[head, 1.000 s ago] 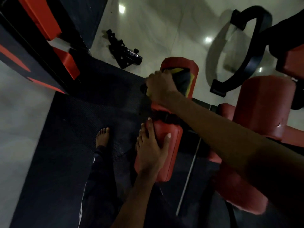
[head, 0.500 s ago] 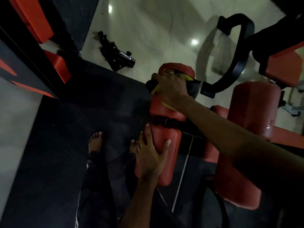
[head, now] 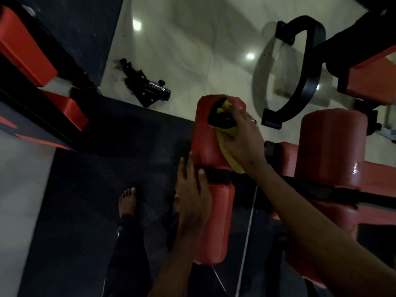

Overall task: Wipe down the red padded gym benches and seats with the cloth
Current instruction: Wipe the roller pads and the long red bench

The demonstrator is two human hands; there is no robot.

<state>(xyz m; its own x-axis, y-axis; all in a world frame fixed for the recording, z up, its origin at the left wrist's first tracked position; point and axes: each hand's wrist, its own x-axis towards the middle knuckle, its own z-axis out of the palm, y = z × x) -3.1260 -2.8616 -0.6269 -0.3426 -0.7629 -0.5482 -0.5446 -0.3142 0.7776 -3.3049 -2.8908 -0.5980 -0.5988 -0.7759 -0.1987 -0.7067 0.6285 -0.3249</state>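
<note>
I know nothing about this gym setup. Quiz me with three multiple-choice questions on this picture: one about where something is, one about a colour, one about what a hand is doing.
1. Where does the cloth lie?
A. On the far red pad
B. On the pale floor
C. Over the black ring

2. What colours show on the cloth?
A. White and blue
B. Yellow and black
C. Green only

3. What is the left hand doing?
A. Hanging free
B. Holding the cloth
C. Resting on the near red pad

Answers:
1 A: the right hand presses it onto the far pad.
2 B: yellow folds with a dark patch show beside the fingers.
3 C: its straight fingers lie along the near pad.
</note>
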